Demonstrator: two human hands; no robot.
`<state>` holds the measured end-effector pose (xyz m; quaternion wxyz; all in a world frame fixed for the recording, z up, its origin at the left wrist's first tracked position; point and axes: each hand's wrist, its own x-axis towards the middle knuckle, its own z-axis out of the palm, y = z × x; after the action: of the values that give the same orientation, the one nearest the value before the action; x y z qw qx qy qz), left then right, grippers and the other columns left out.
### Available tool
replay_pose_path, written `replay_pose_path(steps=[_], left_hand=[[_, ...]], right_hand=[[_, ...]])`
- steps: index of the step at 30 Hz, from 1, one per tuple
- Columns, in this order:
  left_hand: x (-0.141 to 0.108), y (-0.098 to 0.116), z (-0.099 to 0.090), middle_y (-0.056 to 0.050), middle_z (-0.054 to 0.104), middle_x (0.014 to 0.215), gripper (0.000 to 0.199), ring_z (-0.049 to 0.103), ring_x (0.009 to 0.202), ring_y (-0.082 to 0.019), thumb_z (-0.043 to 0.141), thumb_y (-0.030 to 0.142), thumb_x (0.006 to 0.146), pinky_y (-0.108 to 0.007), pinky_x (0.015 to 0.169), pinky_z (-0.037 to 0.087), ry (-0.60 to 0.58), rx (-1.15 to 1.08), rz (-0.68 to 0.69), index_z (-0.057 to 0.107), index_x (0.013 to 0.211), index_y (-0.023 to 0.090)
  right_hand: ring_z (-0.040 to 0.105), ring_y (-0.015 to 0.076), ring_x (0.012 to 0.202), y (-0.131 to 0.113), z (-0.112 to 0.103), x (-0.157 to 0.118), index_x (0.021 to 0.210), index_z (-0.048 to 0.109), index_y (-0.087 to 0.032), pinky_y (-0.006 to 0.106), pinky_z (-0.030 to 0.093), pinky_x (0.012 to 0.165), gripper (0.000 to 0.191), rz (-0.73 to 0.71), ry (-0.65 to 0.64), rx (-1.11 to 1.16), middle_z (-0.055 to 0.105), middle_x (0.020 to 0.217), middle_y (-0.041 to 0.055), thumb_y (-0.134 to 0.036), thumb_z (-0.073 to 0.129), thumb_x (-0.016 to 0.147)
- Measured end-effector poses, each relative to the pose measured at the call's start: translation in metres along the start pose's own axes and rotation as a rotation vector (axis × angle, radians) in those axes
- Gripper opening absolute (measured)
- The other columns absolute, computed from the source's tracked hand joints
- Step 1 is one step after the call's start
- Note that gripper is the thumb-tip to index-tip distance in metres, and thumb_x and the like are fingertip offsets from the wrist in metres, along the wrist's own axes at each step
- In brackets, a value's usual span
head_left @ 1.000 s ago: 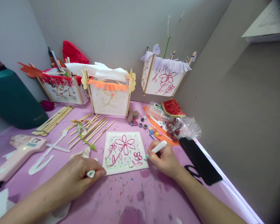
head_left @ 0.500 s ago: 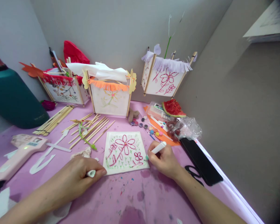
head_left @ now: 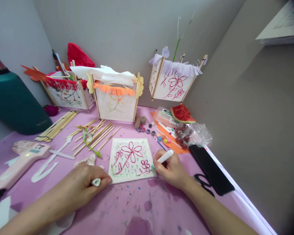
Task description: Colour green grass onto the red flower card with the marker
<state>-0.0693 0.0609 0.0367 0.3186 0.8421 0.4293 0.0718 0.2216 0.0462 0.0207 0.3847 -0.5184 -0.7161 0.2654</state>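
Note:
A white square sheet [head_left: 131, 178] lies flat on the purple-covered table, drawn with dark pink flowers and small green strokes. My right hand [head_left: 170, 168] is closed around a white marker [head_left: 166, 156], its green tip at the sheet's right edge near the small lower flower. Whether the tip touches the sheet I cannot tell. My left hand [head_left: 91, 182] rests at the sheet's lower left corner, fingertips on it. Closed in that hand is a white marker cap [head_left: 96, 182], only its open end showing.
Behind the sheet stand box lanterns with an orange fringe [head_left: 115, 89], a red fringe [head_left: 63, 83] and a lilac fringe [head_left: 176, 68]. Wooden sticks [head_left: 100, 137] and a pink glue gun [head_left: 22, 163] lie left. Paint pots [head_left: 148, 131], black scissors [head_left: 203, 181] and a teal bottle [head_left: 17, 101] surround the work.
My right hand and the marker have shifted slightly left, bringing the green tip over the sheet's right edge. My left hand stays in place.

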Motion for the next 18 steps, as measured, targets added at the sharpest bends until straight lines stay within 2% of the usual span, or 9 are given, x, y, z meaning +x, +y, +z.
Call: replay_pose_path(steps=[6,12,18], left_hand=[[0.0003,0.0002,0.0000,-0.001,0.065,0.067,0.037,0.055,0.063,-0.012,0.042,0.039,0.090,-0.024,0.060,0.035,-0.018,0.026,-0.006,0.064,0.070,0.018],[0.0006,0.0015,-0.0005,0.000,0.065,0.068,0.038,0.055,0.064,-0.012,0.040,0.038,0.091,-0.024,0.062,0.037,-0.018,0.027,0.010,0.065,0.072,0.017],[0.0003,-0.0001,0.0001,0.000,0.065,0.068,0.036,0.055,0.064,-0.012,0.042,0.038,0.090,-0.024,0.061,0.036,-0.014,0.035,0.004,0.065,0.071,0.018]], right_hand=[[0.039,0.0089,0.047,0.0056,-0.0010,0.0017,0.064,0.050,-0.018,0.022,0.030,0.047,0.014,-0.050,0.164,-0.093,0.043,0.052,-0.0046,-0.019,0.052,0.079],[0.044,0.0090,0.049,0.0041,-0.0005,0.0026,0.069,0.053,-0.017,0.022,0.033,0.049,0.012,-0.084,0.109,-0.165,0.052,0.058,-0.0020,-0.019,0.051,0.081],[0.043,0.0092,0.048,0.0040,-0.0006,0.0019,0.066,0.052,-0.018,0.022,0.033,0.048,0.013,-0.083,0.097,-0.168,0.051,0.055,-0.0024,-0.017,0.050,0.078]])
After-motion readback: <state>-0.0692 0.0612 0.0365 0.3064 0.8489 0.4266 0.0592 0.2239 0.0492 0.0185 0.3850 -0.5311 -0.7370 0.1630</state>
